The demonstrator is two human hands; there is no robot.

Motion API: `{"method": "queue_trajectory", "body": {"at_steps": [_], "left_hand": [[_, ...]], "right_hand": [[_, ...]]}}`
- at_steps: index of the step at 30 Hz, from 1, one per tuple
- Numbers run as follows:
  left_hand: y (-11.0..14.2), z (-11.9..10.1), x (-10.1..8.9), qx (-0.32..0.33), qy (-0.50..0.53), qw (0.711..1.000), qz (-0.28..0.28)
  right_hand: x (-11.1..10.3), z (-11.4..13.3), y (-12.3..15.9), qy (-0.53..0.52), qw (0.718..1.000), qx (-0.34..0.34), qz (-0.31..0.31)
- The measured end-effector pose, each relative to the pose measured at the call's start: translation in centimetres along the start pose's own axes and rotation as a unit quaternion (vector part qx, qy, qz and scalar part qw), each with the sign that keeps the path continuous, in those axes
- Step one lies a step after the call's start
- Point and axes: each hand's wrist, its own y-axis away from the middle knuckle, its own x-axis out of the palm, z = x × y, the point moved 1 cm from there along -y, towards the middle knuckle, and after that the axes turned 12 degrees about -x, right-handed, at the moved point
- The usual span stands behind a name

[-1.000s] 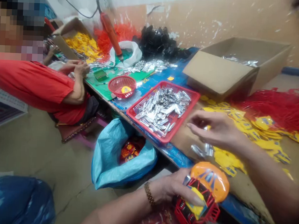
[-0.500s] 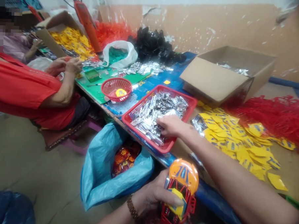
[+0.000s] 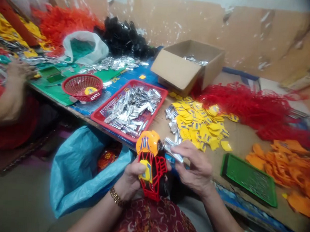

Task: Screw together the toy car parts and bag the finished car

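Observation:
In my left hand (image 3: 134,175) is a toy car (image 3: 152,167) with an orange hood, a red cage frame and a yellow panel under my thumb. My right hand (image 3: 195,165), just to the right of the car, pinches a shiny silver plastic piece (image 3: 177,154) between thumb and fingers. The piece's far end is close to the car's wheel; whether they touch I cannot tell. Beyond the car, a red mesh tray (image 3: 97,116) on the table holds a heap of similar silver pieces (image 3: 132,110).
Yellow panels (image 3: 196,121) lie heaped right of the tray, before red frames (image 3: 243,102). A cardboard box (image 3: 174,70) stands behind. A green tray (image 3: 249,181) of small parts and orange pieces (image 3: 283,162) are rightward. A blue sack (image 3: 72,174) stands below the edge; a co-worker's arm (image 3: 15,86) is left.
My right hand has left the red tray with a silver piece and come beside the car. The car is raised and turned, showing its wheels. The view has swung right.

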Motion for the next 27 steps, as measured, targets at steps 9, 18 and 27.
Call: {"method": "queue_trajectory", "body": {"at_steps": [9, 18, 27], "left_hand": [[-1.2, 1.6, 1.7, -0.036, -0.059, 0.998, -0.009], [-1.2, 1.8, 2.8, -0.023, -0.128, 0.986, -0.105], [-1.3, 2.1, 2.0, -0.038, -0.094, 0.986, -0.135]], "right_hand": [[-1.6, 3.2, 3.7, 0.082, 0.994, 0.055, -0.050], [-3.5, 3.8, 4.0, 0.278, 0.960, 0.022, 0.023], [-3.6, 4.1, 3.2, 0.283, 0.951, 0.087, 0.085]]}}
